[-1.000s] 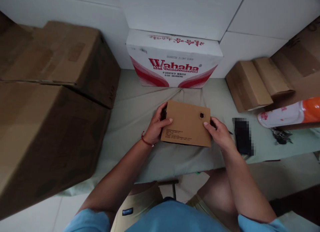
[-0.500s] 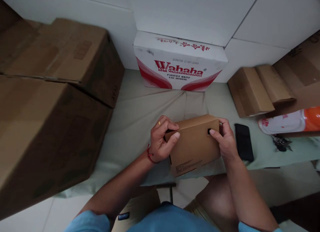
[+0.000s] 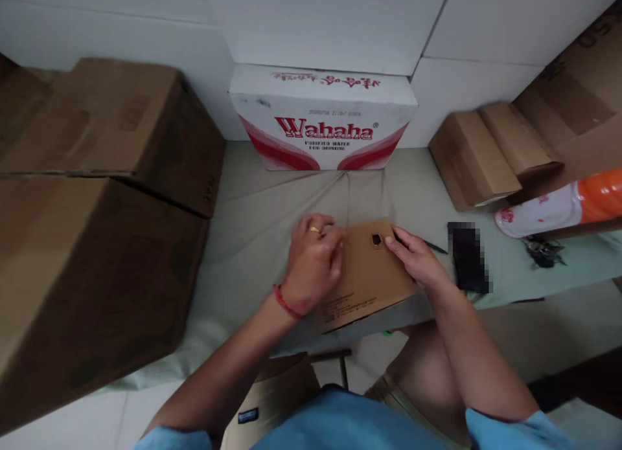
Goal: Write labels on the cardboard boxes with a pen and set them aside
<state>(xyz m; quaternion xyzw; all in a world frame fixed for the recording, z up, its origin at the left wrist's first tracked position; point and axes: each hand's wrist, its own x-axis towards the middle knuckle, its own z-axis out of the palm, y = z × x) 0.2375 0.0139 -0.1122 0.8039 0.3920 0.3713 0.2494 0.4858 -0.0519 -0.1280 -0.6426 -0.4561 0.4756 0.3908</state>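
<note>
A small brown cardboard box (image 3: 362, 269) with a round hole near its upper right corner and printed lines along its lower edge lies tilted in front of me. My right hand (image 3: 415, 256) grips its right edge, thumb on the face beside the hole and fingers behind. At the box's left side is my left hand (image 3: 315, 262), back upward and fingers curled in, slightly blurred; whatever those fingers pinch, if anything, is hidden. A dark, thin, pointed item (image 3: 436, 247) lies just beyond my right hand.
Large cartons (image 3: 97, 262) stand on the left of the green cloth (image 3: 253, 204). A white-and-red Wahaha carton (image 3: 325, 129) is against the wall. On the right are small brown boxes (image 3: 473, 158), a black phone-like object (image 3: 469, 259), keys (image 3: 544, 252) and an orange-and-white cylinder (image 3: 558, 204).
My left hand has turned from thumb and fingers at the box's left edge to back upward with curled fingers. The right thumb has moved off the hole. The box lies flatter, and the view has shifted.
</note>
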